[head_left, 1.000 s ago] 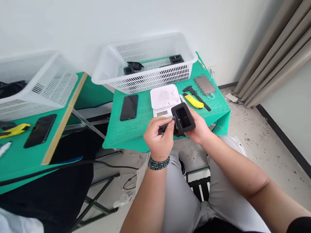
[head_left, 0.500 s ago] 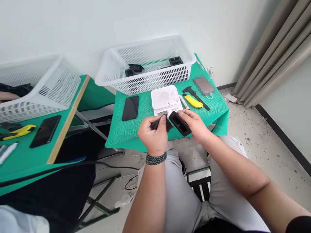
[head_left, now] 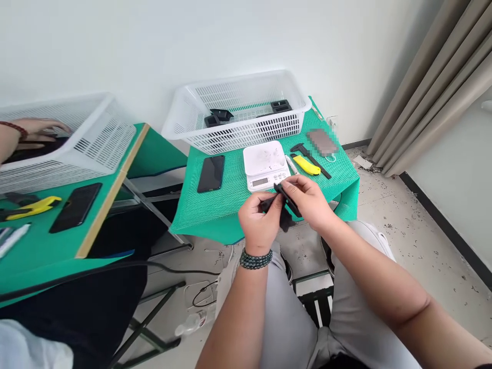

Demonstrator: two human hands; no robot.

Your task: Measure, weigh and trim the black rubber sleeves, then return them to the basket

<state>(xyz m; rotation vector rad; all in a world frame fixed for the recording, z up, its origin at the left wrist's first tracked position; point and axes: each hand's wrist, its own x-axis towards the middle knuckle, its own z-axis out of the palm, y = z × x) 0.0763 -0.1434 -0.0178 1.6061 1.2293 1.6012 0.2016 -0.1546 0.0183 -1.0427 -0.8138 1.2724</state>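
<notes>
Partly cut off at the left edge, a co-worker's hand (head_left: pixel 36 128) reaches into a white slotted basket (head_left: pixel 88 148), and what it touches there is hidden by the wall. Below it on the green mesh-covered table (head_left: pixel 46 246) lie a yellow utility knife (head_left: pixel 33 207) and a flat black phone (head_left: pixel 76 207). On the middle table (head_left: pixel 226 200), a second white plastic basket (head_left: pixel 246 130) holds black moulded parts (head_left: pixel 217 117), seen only partly over the rim. A dark phone (head_left: pixel 211 173) and a square white scale (head_left: pixel 266 165) sit in front of it. The left hand (head_left: pixel 260 223), a bead bracelet at its wrist, is curled shut around a small dark tool (head_left: pixel 269 203), too covered to make out. Just beside it, the right hand (head_left: pixel 309 200) pinches the black plastic frame (head_left: pixel 287 199), turned edge-on, held in the air over the table's near edge, in front of the scale. Further right lie a white marker (head_left: pixel 291 164), a yellow knife (head_left: pixel 306 165), a black caliper (head_left: pixel 310 158) and a blurred flat card (head_left: pixel 322 141)
</notes>
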